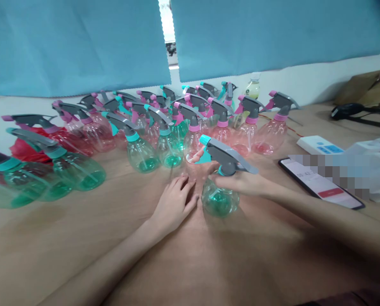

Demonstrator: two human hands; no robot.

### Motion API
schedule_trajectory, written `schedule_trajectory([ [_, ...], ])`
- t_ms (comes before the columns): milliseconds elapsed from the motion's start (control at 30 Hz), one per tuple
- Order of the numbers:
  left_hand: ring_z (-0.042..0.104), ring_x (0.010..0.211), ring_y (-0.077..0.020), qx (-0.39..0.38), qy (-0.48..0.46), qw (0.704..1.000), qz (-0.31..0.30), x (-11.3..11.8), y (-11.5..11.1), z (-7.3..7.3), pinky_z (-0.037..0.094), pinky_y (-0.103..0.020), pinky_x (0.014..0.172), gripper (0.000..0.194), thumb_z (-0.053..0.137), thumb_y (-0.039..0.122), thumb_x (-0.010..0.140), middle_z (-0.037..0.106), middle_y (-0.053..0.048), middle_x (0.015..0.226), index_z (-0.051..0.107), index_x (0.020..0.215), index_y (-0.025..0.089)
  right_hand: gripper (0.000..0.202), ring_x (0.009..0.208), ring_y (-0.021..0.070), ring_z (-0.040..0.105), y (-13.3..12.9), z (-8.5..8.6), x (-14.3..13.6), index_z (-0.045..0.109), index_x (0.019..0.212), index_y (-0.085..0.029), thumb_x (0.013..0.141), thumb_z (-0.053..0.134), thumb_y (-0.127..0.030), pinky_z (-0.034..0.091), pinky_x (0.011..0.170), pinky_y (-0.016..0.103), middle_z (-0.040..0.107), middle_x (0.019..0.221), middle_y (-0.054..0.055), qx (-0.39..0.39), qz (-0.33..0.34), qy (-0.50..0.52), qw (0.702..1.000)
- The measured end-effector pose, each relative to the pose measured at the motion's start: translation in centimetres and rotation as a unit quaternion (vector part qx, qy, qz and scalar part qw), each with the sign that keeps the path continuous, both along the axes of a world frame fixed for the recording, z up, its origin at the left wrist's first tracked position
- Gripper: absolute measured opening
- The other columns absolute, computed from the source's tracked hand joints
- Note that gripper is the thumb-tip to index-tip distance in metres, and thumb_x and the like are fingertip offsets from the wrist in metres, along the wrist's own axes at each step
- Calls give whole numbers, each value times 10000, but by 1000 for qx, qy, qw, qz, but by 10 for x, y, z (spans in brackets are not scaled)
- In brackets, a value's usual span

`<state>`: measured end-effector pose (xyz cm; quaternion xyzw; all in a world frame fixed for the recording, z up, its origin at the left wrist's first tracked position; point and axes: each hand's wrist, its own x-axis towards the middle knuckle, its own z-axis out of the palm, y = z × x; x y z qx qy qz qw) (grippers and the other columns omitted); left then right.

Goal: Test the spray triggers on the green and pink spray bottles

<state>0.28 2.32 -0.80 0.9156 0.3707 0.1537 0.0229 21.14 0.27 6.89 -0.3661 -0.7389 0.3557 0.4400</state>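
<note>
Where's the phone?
In the head view, the phone lies on the table at the right, just beyond the right forearm.

A: Right hand, the grip (245,183)?
B: One, clenched; right forearm (317,212) extending rightward from the grip.
A: Left hand (172,202)?
B: One, just left of the grip; palm down, fingers (175,183) loosely bent, left forearm (122,257) slanting.
</note>
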Motion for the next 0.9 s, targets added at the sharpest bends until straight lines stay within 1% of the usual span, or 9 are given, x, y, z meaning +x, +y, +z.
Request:
schedule_trajectory([
  [133, 485, 1254, -322, -6, 4, 1000, 5, 0, 0, 0, 426, -479, 1017, 365, 510, 291, 964, 560, -183, 1312, 570, 1271, 105, 106, 701, 135, 603, -1, 2, 0, 577, 702, -217, 672, 511, -139, 507, 669, 271, 633, 757, -14, -10, 1, 10, 1000],
  [267, 492, 1244, -319, -4, 5, 1000, 0, 1, 0, 1, 425, -486, 1016, 360, 508, 295, 965, 559, -168, 1321, 563, 1279, 126, 184, 736, 126, 620, 0, 2, -1, 552, 802, -222, 662, 494, -117, 515, 689, 261, 645, 876, -17, -17, 22, 43, 999],
  [333, 492, 1245, -319, -5, 4, 1000, -1, 1, 1, 1, 426, -482, 1018, 360, 514, 289, 962, 559, -172, 1320, 564, 1276, 119, 204, 704, 114, 598, -1, 3, -1, 531, 819, -227, 660, 496, -104, 502, 645, 243, 625, 854, -28, -14, 15, 47, 999],
  [400, 486, 1250, -323, -7, 5, 1000, -1, 1, 1, 1, 422, -480, 1022, 367, 522, 282, 958, 557, -182, 1319, 565, 1275, 102, 172, 692, 116, 587, -3, 5, -2, 520, 792, -228, 668, 505, -110, 492, 614, 237, 608, 813, -29, -18, -1, 34, 999],
  [567, 485, 1254, -322, -8, 4, 1000, 0, 1, 0, 1, 424, -479, 1021, 357, 511, 287, 964, 561, -181, 1315, 577, 1265, 105, 121, 731, 145, 618, -4, 6, -2, 524, 779, -227, 675, 524, -166, 517, 646, 258, 625, 804, -18, -32, -11, 38, 999],
  [633, 487, 1255, -322, -7, 1, 1000, -1, 1, 0, 1, 428, -484, 1018, 352, 501, 293, 967, 566, -177, 1312, 579, 1260, 115, 166, 774, 155, 638, -4, 4, -3, 543, 814, -228, 665, 518, -159, 531, 682, 267, 654, 862, -10, -30, -1, 49, 998],
  [733, 485, 1260, -328, -2, -1, 1000, 0, 0, 0, 0, 425, -491, 1022, 362, 498, 295, 966, 565, -188, 1314, 578, 1263, 105, 336, 753, 143, 643, -3, 3, -3, 594, 949, -240, 646, 498, -130, 537, 689, 268, 687, 966, -5, -28, -4, 48, 998],
  [800, 488, 1259, -332, 4, -2, 1000, -2, 0, 0, 0, 428, -495, 1018, 362, 494, 294, 967, 564, -197, 1313, 579, 1258, 97, 440, 723, 136, 639, -3, 2, -3, 609, 1057, -254, 652, 495, -124, 537, 676, 264, 699, 982, -4, -26, -13, 39, 999],
  [900, 491, 1257, -335, 9, -3, 1000, -5, 0, 0, 0, 435, -510, 1008, 347, 476, 300, 973, 569, -195, 1306, 584, 1242, 110, 511, 753, 151, 657, -3, 1, -4, 606, 1155, -260, 672, 503, -129, 544, 692, 273, 709, 965, 0, -16, -16, 33, 999],
])
